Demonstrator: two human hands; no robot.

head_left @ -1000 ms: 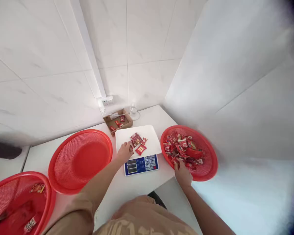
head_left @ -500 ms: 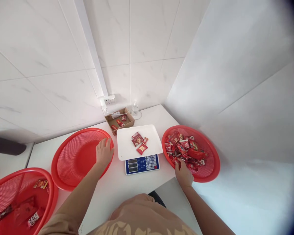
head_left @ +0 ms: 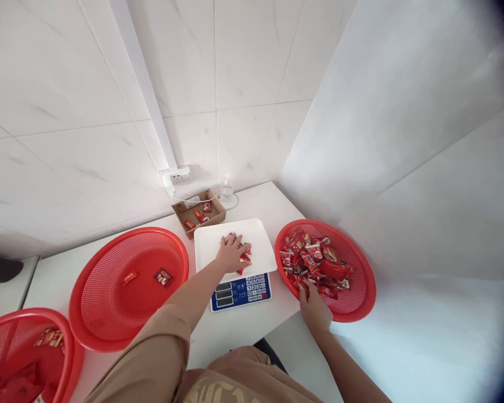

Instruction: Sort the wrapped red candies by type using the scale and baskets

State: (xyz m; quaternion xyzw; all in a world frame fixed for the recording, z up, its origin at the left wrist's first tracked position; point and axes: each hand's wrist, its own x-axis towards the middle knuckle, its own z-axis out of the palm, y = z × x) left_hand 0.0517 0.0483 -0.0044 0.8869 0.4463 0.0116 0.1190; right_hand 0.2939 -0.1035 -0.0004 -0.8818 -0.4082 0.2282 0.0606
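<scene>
My left hand [head_left: 232,256] lies over small red snack packets [head_left: 244,258] on the white tray [head_left: 207,240] of a digital scale. Its fingers are spread and partly cover the packets. The scale's blue keypad panel [head_left: 240,293] shows below the tray. At the near left rim of the right red basket [head_left: 363,302], my right hand [head_left: 315,309] has its fingers curled against the heap of red packets [head_left: 313,254]; what they grip is hidden. Two packets, a small orange-red one [head_left: 129,277] and a dark red one [head_left: 163,277], rest in the middle red basket [head_left: 98,305].
A cardboard box [head_left: 199,211] with several red packets sits behind the scale. Beside it stand a clear bottle [head_left: 227,191] and a white cable. Another red basket [head_left: 73,347] holds packets at lower left. A wall socket [head_left: 177,177] is above the table.
My left hand has moved right, from above the middle basket onto the packets on the scale tray. Two packets now show in that basket. My right hand stays at the right basket's rim.
</scene>
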